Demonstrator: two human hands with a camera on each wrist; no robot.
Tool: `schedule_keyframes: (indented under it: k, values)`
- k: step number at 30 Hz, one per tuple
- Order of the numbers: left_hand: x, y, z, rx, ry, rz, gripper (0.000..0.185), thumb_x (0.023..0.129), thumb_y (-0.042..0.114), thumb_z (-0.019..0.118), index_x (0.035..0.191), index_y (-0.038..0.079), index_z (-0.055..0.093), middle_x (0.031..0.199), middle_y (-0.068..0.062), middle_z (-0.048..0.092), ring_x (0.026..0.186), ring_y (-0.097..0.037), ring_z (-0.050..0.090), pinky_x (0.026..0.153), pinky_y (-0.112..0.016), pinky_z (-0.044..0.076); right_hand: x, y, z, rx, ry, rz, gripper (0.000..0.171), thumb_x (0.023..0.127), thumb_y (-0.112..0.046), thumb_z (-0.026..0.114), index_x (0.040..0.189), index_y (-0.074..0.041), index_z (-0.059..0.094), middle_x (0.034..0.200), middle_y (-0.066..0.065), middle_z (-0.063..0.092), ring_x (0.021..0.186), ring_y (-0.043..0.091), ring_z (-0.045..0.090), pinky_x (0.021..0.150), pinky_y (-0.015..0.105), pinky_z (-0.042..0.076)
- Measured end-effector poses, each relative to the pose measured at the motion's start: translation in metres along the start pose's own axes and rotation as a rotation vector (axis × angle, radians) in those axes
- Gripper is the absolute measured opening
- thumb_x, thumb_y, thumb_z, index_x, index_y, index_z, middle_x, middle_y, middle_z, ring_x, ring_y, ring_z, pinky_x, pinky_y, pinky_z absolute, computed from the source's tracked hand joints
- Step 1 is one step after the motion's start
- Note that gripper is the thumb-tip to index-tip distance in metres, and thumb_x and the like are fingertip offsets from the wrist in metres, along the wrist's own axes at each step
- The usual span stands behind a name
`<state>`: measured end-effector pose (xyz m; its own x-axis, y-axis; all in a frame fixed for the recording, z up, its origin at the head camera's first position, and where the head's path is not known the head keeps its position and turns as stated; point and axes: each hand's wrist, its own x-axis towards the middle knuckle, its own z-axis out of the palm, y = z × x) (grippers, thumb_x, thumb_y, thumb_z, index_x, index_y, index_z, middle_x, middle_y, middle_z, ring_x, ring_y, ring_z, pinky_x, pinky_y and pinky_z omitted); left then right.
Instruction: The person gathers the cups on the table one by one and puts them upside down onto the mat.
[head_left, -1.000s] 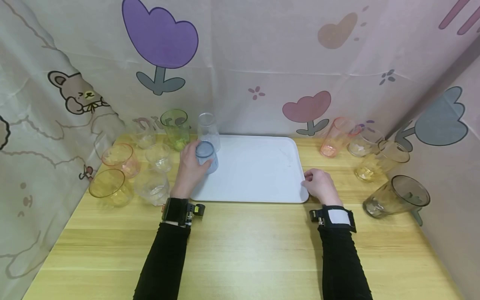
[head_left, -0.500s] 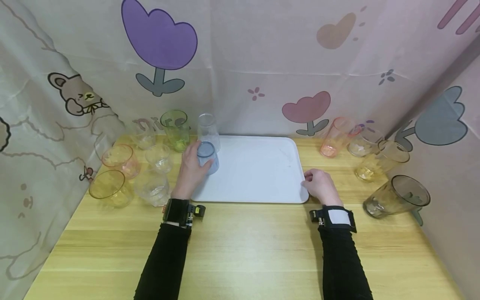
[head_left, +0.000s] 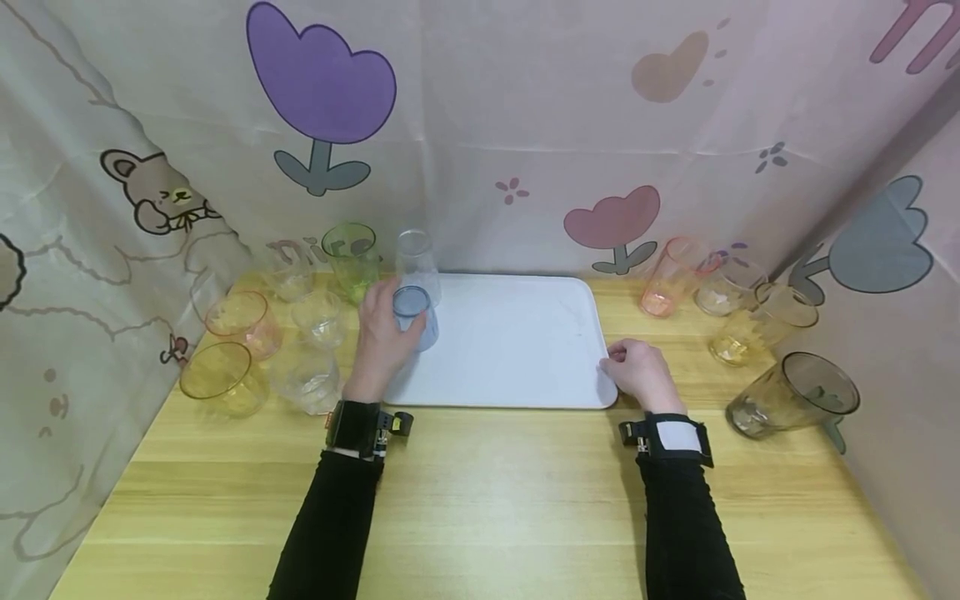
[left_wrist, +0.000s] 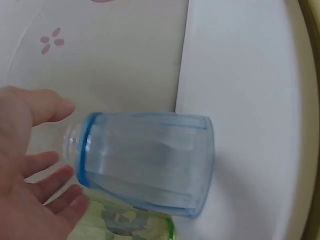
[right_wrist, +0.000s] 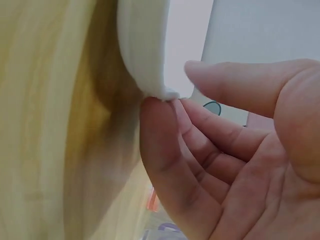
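Note:
A light-blue glass (head_left: 422,327) stands mouth down on the left part of a white tray (head_left: 517,342). My left hand (head_left: 381,337) is round its left side. In the left wrist view, the thumb (left_wrist: 55,107) is apart from the blue glass (left_wrist: 150,160), and the other fingers spread close to its base; whether any fingertip touches is unclear. My right hand (head_left: 640,368) holds the tray's front right corner. In the right wrist view, fingers (right_wrist: 162,135) press under the tray's rim (right_wrist: 145,50) and the thumb lies over its upper side.
A tall clear glass (head_left: 417,254) stands behind the blue one, beside a green glass (head_left: 354,262). Yellow (head_left: 225,383), pink (head_left: 251,325) and clear glasses (head_left: 307,379) crowd the left. On the right are pink (head_left: 667,283), clear (head_left: 723,287), amber (head_left: 750,333) and grey glasses (head_left: 780,400).

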<state>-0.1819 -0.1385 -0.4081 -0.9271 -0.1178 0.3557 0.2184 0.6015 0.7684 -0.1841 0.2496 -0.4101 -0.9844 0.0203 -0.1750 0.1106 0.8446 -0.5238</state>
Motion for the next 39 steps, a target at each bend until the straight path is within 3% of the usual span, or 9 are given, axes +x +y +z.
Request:
schedule_keyframes:
  k: [4,9,15,19,23,26,31,35,39]
  values:
    - [-0.002,0.009,0.0,-0.011,0.097,0.104,0.064,0.092,0.013,0.074,0.147,-0.004,0.047,0.15,-0.023,0.042,0.138,-0.04,0.039,0.114,-0.057,0.041,-0.002,-0.003,-0.001,0.036,0.073,-0.003,0.041,0.102,-0.022,0.061,0.13,0.009,0.063,0.119,0.028,0.067,0.101,0.036,0.064,0.084,0.047,0.054]
    - [-0.003,0.02,0.005,-0.036,0.172,0.214,0.054,0.09,0.008,0.072,0.139,-0.003,0.054,0.142,-0.024,0.047,0.132,-0.04,0.042,0.11,-0.056,0.043,-0.006,-0.008,-0.006,0.123,0.285,-0.067,0.043,0.1,-0.023,0.064,0.132,0.006,0.063,0.11,0.023,0.07,0.09,0.035,0.067,0.074,0.038,0.05]
    - [-0.007,0.03,0.018,-0.041,0.154,0.273,0.046,0.089,0.005,0.075,0.131,-0.001,0.061,0.134,-0.021,0.05,0.126,-0.039,0.048,0.106,-0.053,0.048,-0.01,-0.013,-0.014,0.255,0.569,-0.118,0.038,0.1,-0.022,0.065,0.13,0.001,0.066,0.111,0.018,0.073,0.093,0.034,0.071,0.074,0.025,0.048]
    - [-0.013,0.035,0.03,-0.018,0.096,0.326,0.042,0.09,0.006,0.075,0.129,-0.001,0.062,0.127,-0.02,0.052,0.115,-0.036,0.054,0.098,-0.047,0.051,-0.015,-0.015,-0.022,0.328,0.703,-0.091,0.038,0.099,-0.022,0.064,0.132,-0.002,0.065,0.111,0.014,0.073,0.091,0.019,0.066,0.072,0.017,0.044]
    - [-0.021,0.041,0.046,0.006,0.024,0.392,0.041,0.09,0.007,0.074,0.128,0.0,0.062,0.124,-0.019,0.054,0.103,-0.031,0.057,0.089,-0.042,0.054,-0.022,-0.016,-0.031,0.424,0.821,-0.066,0.039,0.099,-0.021,0.064,0.134,-0.004,0.062,0.113,0.009,0.071,0.088,0.001,0.058,0.073,0.015,0.044]
    - [-0.027,0.047,0.057,0.024,-0.053,0.42,0.042,0.09,0.008,0.075,0.129,0.001,0.062,0.124,-0.017,0.055,0.102,-0.028,0.059,0.085,-0.038,0.056,-0.027,-0.015,-0.038,0.491,0.938,-0.098,0.036,0.098,-0.016,0.065,0.132,-0.005,0.062,0.111,0.004,0.07,0.09,-0.002,0.059,0.075,0.014,0.047]
    - [-0.038,0.058,0.069,0.082,-0.301,0.366,0.041,0.094,0.015,0.073,0.132,0.008,0.062,0.125,-0.011,0.057,0.11,-0.026,0.058,0.083,-0.036,0.057,-0.035,-0.005,-0.05,0.508,1.13,-0.123,0.038,0.094,-0.011,0.068,0.131,-0.01,0.061,0.114,-0.01,0.06,0.102,0.003,0.057,0.082,0.017,0.047]
    - [-0.044,0.061,0.075,0.144,-0.504,0.308,0.04,0.097,0.021,0.072,0.135,0.011,0.064,0.128,-0.007,0.058,0.119,-0.026,0.053,0.094,-0.037,0.054,-0.042,0.01,-0.06,0.446,1.247,-0.051,0.042,0.092,-0.011,0.069,0.132,-0.013,0.056,0.118,-0.015,0.05,0.112,-0.001,0.045,0.096,0.02,0.038]
    - [-0.05,0.06,0.079,0.214,-0.63,0.311,0.039,0.097,0.026,0.074,0.132,0.012,0.067,0.129,-0.006,0.059,0.119,-0.025,0.053,0.1,-0.036,0.052,-0.052,0.022,-0.066,0.392,1.307,0.044,0.047,0.091,-0.016,0.071,0.133,-0.018,0.05,0.127,-0.015,0.042,0.123,-0.002,0.035,0.109,0.021,0.029]
